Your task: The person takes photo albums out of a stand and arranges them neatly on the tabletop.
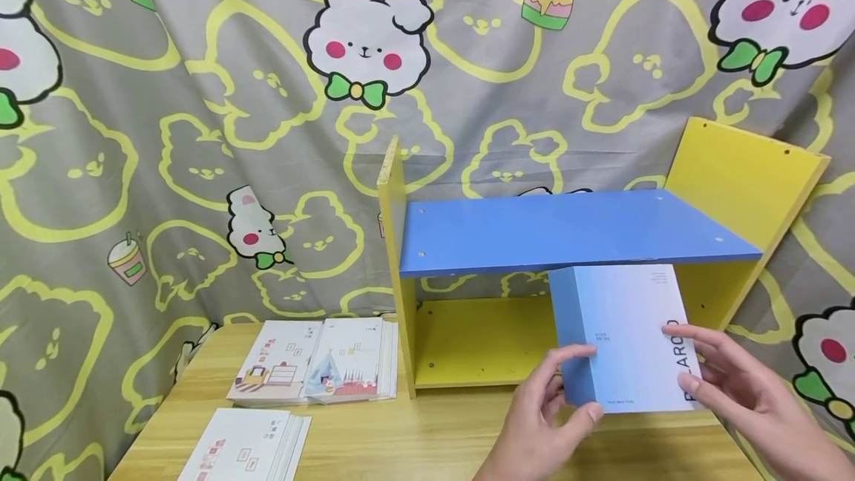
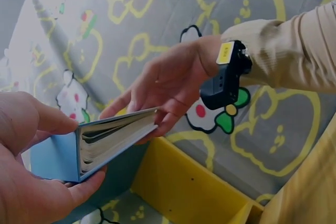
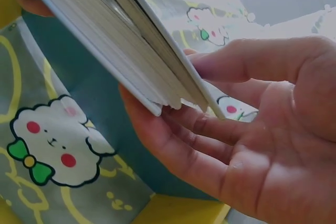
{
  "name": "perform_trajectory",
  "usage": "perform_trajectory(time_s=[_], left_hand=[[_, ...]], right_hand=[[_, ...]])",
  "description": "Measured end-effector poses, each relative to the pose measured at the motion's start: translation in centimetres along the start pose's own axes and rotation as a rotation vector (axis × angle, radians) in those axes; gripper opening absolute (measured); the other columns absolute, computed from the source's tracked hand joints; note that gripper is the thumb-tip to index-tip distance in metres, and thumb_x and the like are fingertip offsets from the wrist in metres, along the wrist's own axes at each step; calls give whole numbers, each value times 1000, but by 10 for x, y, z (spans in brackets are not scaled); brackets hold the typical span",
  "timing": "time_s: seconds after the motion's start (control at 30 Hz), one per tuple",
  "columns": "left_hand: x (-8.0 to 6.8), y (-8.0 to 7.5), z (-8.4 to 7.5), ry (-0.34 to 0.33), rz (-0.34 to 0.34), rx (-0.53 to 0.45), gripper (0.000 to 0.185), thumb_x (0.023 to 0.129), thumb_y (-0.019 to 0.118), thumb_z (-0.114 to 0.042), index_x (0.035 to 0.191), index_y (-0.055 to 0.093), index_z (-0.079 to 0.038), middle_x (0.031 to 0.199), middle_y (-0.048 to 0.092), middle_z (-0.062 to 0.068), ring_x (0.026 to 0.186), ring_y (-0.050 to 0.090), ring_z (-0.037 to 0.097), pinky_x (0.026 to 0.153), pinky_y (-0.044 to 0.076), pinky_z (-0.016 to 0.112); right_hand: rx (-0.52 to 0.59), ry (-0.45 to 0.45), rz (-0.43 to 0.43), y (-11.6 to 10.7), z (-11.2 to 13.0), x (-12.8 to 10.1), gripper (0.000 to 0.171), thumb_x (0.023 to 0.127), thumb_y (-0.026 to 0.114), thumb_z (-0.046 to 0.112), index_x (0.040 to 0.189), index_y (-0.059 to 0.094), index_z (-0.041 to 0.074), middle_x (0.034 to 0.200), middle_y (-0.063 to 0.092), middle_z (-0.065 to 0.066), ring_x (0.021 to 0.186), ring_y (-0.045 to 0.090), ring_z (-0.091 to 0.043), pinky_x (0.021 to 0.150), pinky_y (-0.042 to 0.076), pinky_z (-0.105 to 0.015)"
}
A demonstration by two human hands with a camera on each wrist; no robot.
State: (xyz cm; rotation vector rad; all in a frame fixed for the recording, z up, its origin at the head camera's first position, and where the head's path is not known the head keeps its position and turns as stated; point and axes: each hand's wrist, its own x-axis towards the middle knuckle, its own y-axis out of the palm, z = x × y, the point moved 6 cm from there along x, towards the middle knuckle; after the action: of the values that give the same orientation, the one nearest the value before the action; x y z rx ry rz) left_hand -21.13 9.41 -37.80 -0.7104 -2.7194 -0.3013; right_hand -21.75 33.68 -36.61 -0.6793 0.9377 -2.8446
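Both hands hold blue book [image 1: 624,336] upright, spine leftward.

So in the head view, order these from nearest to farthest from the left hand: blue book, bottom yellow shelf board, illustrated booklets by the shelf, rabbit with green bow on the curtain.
1. Blue book, in the left hand.
2. Bottom yellow shelf board, just behind.
3. Illustrated booklets, left on the table.
4. Rabbit, high on the curtain.

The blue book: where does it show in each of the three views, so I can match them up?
Head: the blue book is right of centre, before the shelf, held between the left hand and the right hand.
Left wrist: lower left, page edges facing the camera.
Right wrist: top, running down to the centre, page edges showing.
Shared landmark: the yellow shelf.
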Motion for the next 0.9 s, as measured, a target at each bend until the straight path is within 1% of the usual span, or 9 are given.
perform_trajectory(time_s=[0.1, 0.17, 0.3, 0.33, 0.4, 0.53, 0.63, 0.77, 0.9], left_hand=[[-1, -3, -6, 27, -2, 24, 49, 100, 63, -8, 144, 52, -28, 156, 38, 10, 129, 54, 14, 104, 46, 22], [-1, -6, -9, 27, -10, 37, 49, 101, 62, -10, 144, 52, -29, 156, 38, 9, 129, 54, 14, 104, 45, 23], [-3, -13, -13, 14, -40, 59, 50, 101, 62, -12, 145, 52, -32, 156, 39, 5, 128, 54, 15, 107, 44, 25], [-4, -15, -14, 13, -49, 65, 50, 101, 63, -12, 145, 52, -33, 155, 39, 5, 129, 53, 15, 107, 44, 26], [-5, -18, -17, 26, -62, 70, 51, 100, 63, -11, 145, 52, -33, 155, 40, 4, 129, 53, 16, 108, 44, 26], [-6, -25, -24, 88, -74, 69, 53, 100, 62, -7, 147, 51, -29, 151, 43, 7, 130, 52, 19, 108, 45, 27], [-6, -29, -28, 136, -78, 52, 55, 99, 59, -3, 148, 49, -25, 148, 45, 9, 131, 53, 22, 106, 48, 29], [-6, -34, -32, 180, -100, 55, 57, 98, 56, 2, 148, 48, -24, 150, 41, 6, 128, 54, 22, 102, 51, 29], [-7, -41, -36, 239, -120, 87, 60, 96, 54, 6, 149, 47, -22, 149, 38, 4, 121, 56, 23, 96, 53, 29]], right_hand=[[16, 24, 9, 2, 7, 4, 58, 104, 54, -1, 158, 37, 13, 149, 44, 15, 108, 59, -2, 68, 53, -25], [42, 35, 10, 5, 12, 7, 57, 105, 54, 0, 158, 37, 13, 150, 44, 13, 114, 58, -1, 71, 56, -25], [87, 39, -5, 10, 22, 13, 56, 106, 52, 1, 158, 37, 14, 151, 44, 9, 115, 60, -1, 74, 57, -25], [106, 38, -9, 13, 25, 15, 56, 106, 52, 0, 158, 37, 13, 149, 46, 7, 111, 63, -5, 74, 58, -27], [113, 44, -23, 16, 30, 17, 55, 106, 52, 2, 158, 38, 14, 146, 48, 8, 109, 65, -7, 75, 60, -27], [136, 28, -59, 22, 40, 22, 52, 106, 52, 2, 156, 40, 11, 143, 52, 8, 107, 67, -10, 76, 59, -27], [153, 9, -87, 27, 48, 25, 50, 106, 53, 2, 154, 43, 10, 148, 51, 4, 112, 64, -6, 77, 57, -23], [209, -10, -113, 34, 57, 30, 49, 105, 54, 1, 153, 44, 8, 153, 46, -2, 119, 60, -3, 79, 54, -20], [245, -14, -125, 40, 63, 33, 49, 105, 55, 1, 152, 46, 7, 153, 45, -3, 118, 60, -3, 79, 54, -19]])
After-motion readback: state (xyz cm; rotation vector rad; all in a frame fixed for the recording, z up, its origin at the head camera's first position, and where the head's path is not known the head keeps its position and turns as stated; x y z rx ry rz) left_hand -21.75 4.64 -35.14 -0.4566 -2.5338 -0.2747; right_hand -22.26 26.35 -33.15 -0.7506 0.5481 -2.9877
